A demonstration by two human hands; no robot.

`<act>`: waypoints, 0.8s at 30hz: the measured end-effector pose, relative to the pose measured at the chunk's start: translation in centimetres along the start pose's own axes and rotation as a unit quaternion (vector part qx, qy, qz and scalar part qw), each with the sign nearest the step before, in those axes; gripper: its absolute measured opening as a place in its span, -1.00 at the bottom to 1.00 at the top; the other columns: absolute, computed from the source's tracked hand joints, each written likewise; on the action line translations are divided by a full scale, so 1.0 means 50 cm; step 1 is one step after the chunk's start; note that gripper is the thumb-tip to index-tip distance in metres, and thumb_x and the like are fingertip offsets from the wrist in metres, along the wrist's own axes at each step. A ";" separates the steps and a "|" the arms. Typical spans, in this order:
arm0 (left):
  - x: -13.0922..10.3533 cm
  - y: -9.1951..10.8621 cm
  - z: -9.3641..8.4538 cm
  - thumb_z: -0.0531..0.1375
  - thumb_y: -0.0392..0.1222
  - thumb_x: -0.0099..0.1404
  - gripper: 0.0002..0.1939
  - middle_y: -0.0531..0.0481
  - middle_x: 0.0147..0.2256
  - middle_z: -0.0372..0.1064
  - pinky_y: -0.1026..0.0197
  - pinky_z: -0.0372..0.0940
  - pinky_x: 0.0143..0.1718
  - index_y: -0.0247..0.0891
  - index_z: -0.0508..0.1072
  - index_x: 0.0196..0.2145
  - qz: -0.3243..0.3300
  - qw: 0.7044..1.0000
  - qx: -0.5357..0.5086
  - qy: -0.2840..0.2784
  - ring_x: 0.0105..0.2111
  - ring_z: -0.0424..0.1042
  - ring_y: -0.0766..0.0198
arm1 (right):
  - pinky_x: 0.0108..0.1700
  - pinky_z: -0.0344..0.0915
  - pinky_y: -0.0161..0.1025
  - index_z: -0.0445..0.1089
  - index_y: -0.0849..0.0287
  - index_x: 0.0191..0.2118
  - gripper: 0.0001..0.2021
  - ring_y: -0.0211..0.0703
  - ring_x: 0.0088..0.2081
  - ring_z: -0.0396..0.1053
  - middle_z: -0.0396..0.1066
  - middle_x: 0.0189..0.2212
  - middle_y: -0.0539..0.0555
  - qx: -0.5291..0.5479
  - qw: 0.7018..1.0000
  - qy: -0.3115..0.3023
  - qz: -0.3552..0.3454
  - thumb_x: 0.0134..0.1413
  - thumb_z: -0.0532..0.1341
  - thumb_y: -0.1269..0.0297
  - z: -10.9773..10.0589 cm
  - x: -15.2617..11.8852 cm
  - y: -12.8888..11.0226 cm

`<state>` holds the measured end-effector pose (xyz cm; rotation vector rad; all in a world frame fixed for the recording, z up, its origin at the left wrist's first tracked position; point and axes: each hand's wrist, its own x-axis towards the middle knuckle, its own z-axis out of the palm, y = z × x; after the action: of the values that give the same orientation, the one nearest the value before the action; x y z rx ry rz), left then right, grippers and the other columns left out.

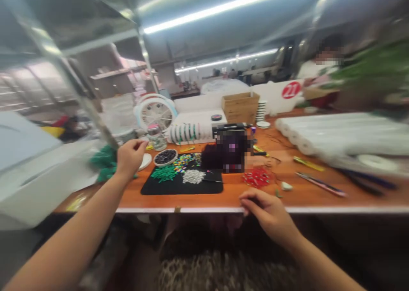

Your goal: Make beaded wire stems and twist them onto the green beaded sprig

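My left hand [130,158] is raised at the left, thumb and fingertips pinched; whatever they hold is too small to name. Beside it are a white spool [145,161] and a green bundle [105,162]. My right hand [266,212] hovers at the table's front edge, also pinched, its contents unclear. Just above it in view lie red beads [256,177]. Between the hands, a black mat [179,188] bears green pieces [164,174], silvery-white pieces [193,177] and multicoloured beads [183,162]. A dish of black beads [165,157] sits at the mat's back left corner.
A jar [157,138], fan [157,113] and cardboard box [240,108] stand behind. Pliers [321,184], a yellow cutter [308,163] and plastic-wrapped rolls [335,133] lie right. A metal post [92,112] slants at left. Another person [316,69] is at the back right.
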<state>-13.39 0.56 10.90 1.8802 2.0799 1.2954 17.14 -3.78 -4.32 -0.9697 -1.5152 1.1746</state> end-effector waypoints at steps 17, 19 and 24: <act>-0.247 0.125 0.243 0.23 -0.17 0.17 -0.90 0.09 -0.44 0.33 0.38 0.14 -0.61 -0.22 0.48 -0.46 -0.014 0.898 -0.386 -0.211 -0.62 0.23 0.47 | -0.23 0.29 -0.18 0.33 0.21 -0.23 -0.86 -0.09 -0.28 0.31 0.38 -0.35 0.14 -0.324 0.906 0.160 -0.220 0.12 0.06 0.44 -0.037 0.011 0.020; -0.250 0.128 0.240 0.25 -0.16 0.14 -0.90 0.04 -0.31 0.39 0.39 0.15 -0.63 -0.23 0.47 -0.46 -0.067 0.855 -0.470 -0.209 -0.60 0.29 0.46 | -0.21 0.26 -0.13 0.38 0.22 -0.26 -0.82 -0.04 -0.28 0.27 0.36 -0.38 0.15 -0.407 0.869 0.181 -0.217 0.11 0.04 0.47 -0.064 0.017 0.024; -0.241 0.139 0.215 0.29 -0.16 0.10 -0.86 0.07 -0.50 0.41 0.39 0.23 -0.54 -0.23 0.41 -0.50 -0.144 0.784 -0.564 -0.213 -0.50 0.40 0.34 | -0.21 0.24 -0.14 0.42 0.20 -0.32 -0.81 -0.03 -0.29 0.25 0.32 -0.40 0.14 -0.438 0.863 0.146 -0.205 0.16 0.06 0.39 -0.100 -0.001 0.000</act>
<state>1.15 -4.53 2.39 1.0677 0.8775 1.3521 22.02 -2.74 -3.89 -1.2348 -1.8926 -0.0317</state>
